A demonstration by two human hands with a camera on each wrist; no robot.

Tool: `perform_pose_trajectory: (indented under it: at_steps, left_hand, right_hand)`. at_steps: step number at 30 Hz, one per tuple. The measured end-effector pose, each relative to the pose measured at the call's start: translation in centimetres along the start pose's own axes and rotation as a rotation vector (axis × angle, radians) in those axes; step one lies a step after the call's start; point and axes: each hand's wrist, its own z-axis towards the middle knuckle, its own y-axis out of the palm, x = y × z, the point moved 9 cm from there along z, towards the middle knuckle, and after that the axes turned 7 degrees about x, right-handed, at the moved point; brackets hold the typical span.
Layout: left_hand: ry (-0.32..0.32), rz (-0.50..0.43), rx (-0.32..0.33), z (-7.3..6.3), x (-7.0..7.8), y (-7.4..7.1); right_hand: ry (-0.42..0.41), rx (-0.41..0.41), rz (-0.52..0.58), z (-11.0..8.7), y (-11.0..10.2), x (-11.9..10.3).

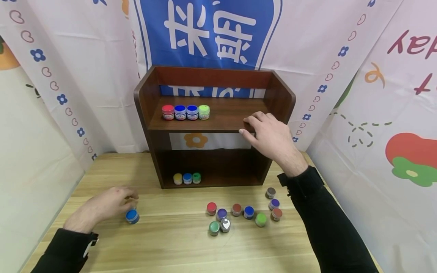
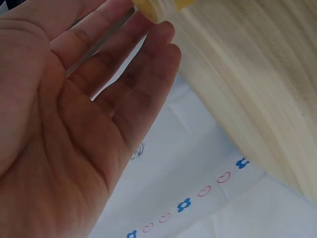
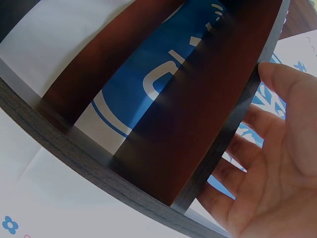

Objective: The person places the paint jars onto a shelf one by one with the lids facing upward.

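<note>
The wooden tabletop (image 1: 164, 242) offers open room between the blue-lidded jar (image 1: 132, 216) and ten loose jars (image 1: 249, 212). The blue-lidded jar is just beside the left hand (image 1: 107, 204), whose fingers bend lightly; whether they pinch it cannot be told. The left wrist view crops a yellow object (image 2: 158, 9) at the fingertips.

The loose jars sit before the right half of the brown wooden rack (image 1: 211, 185), one near its right foot. Three jars (image 1: 187, 178) stand left on the lower shelf, room to their right. Above, room separates four jars (image 1: 186, 112) from the right hand (image 1: 268, 134), which rests at the upper shelf's front edge near the right side panel (image 1: 281, 96); its grip cannot be told. Printed fabric (image 1: 95, 49) hangs behind.
</note>
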Motion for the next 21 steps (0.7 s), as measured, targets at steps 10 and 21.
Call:
perform_pose_trajectory:
  at_steps: [10, 21]
  left_hand:
    - [0.025, 0.009, -0.005, -0.13, -0.55, 0.47]
    - [0.007, -0.032, -0.015, 0.30, -0.66, 0.42]
  right_hand:
    - [-0.002, -0.002, -0.003, 0.01, 0.06, 0.00]
    - [-0.003, 0.002, 0.001, 0.02, 0.03, 0.00]
